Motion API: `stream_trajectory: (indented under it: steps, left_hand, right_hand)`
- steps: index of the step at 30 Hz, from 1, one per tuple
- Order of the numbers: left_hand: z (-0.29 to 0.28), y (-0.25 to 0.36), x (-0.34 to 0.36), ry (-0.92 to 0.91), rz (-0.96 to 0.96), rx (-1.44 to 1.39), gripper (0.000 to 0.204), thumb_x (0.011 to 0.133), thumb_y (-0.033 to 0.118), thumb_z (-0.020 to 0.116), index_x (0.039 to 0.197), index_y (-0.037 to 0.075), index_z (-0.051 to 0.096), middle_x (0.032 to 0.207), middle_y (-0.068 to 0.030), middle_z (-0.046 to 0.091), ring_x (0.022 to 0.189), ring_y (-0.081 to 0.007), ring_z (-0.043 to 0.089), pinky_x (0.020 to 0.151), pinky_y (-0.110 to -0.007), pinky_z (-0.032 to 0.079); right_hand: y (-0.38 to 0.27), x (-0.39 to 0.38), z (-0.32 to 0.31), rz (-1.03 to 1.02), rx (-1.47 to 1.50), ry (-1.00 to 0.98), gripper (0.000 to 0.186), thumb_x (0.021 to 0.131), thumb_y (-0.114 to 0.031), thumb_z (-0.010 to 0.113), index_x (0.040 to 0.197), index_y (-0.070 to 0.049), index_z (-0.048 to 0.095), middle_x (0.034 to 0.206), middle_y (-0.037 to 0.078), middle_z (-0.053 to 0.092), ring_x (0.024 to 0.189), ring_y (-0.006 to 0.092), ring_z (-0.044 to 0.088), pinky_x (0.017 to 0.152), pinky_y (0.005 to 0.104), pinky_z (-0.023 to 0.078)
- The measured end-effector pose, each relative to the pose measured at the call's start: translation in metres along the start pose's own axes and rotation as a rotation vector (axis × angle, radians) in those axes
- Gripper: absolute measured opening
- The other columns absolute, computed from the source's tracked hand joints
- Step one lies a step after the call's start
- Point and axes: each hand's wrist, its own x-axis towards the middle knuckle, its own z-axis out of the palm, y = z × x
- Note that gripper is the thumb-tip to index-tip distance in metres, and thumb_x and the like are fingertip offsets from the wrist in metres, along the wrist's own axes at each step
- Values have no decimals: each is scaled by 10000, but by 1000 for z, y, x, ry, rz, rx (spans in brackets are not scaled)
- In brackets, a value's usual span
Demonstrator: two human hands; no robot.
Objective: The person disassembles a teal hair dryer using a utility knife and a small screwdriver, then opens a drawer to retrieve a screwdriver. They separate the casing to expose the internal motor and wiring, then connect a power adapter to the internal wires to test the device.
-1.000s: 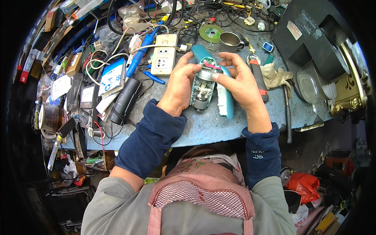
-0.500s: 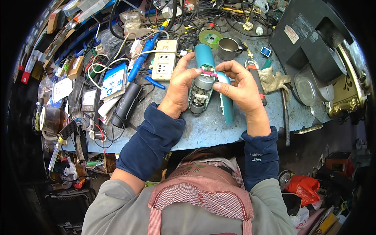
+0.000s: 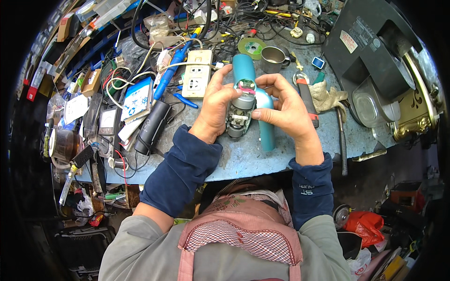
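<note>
My left hand (image 3: 214, 107) is closed round the left side of an opened teal handheld device (image 3: 243, 68). Its rounded teal end points away from me. Toward me a silver cylindrical motor (image 3: 244, 102) and other inner parts lie bare, with a strip of pink material (image 3: 247, 89) at the upper edge of the motor. In my right hand (image 3: 289, 108) is a loose-looking teal shell half (image 3: 266, 130), gripped between thumb and fingers, lying alongside the device's right side. My right fingertips behind the shell are partly hidden.
Beyond the device are a metal cup (image 3: 273, 59) and a green disc (image 3: 251, 48). A white power strip (image 3: 197, 75), blue soldering iron (image 3: 172, 70) and black cylinder (image 3: 153, 125) lie left. Right are a work glove (image 3: 326, 97), a hammer-like tool (image 3: 342, 140) and a big black casing (image 3: 361, 42).
The teal shell half has turned, so its smooth outside now faces up and its inner edge is hidden. It sits closer against the device. My left hand keeps its hold.
</note>
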Motion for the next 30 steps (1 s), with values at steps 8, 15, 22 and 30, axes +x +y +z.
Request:
stream_trajectory:
  steps: [8, 15, 22, 30]
  left_hand:
    - [7, 6, -4, 78, 9, -18, 795, 911, 118, 615, 1657, 9, 364, 1259, -210, 738, 1114, -273, 741, 1000, -397, 596]
    - [8, 8, -4, 87, 3, -9, 773, 926, 113, 629, 1650, 3, 382, 1232, -183, 740, 1088, -253, 743, 973, -381, 598]
    - [4, 3, -1, 101, -5, -66, 799, 940, 85, 642, 1673, -4, 338, 1253, -195, 740, 1085, -271, 761, 974, -398, 626]
    - [3, 11, -1, 17, -87, 48, 981, 879, 71, 747, 1699, -52, 223, 1220, -212, 743, 1091, -254, 749, 950, -374, 594]
  right_hand:
    - [3, 0, 0, 3, -71, -20, 858, 717, -170, 1029, 1449, -77, 590, 1317, 89, 675, 1195, 195, 652, 930, 356, 584]
    - [3, 1, 1, -68, -105, 78, 814, 735, -134, 1001, 1434, -44, 595, 1302, 103, 673, 1145, 191, 682, 925, 333, 573]
    - [6, 2, 2, -21, 56, 118, 608, 878, -55, 841, 1424, 12, 582, 1304, 137, 657, 1046, 175, 713, 849, 311, 610]
    - [3, 5, -5, 192, 158, 152, 513, 964, -76, 620, 1457, 47, 544, 1236, 151, 676, 950, 199, 738, 800, 339, 658]
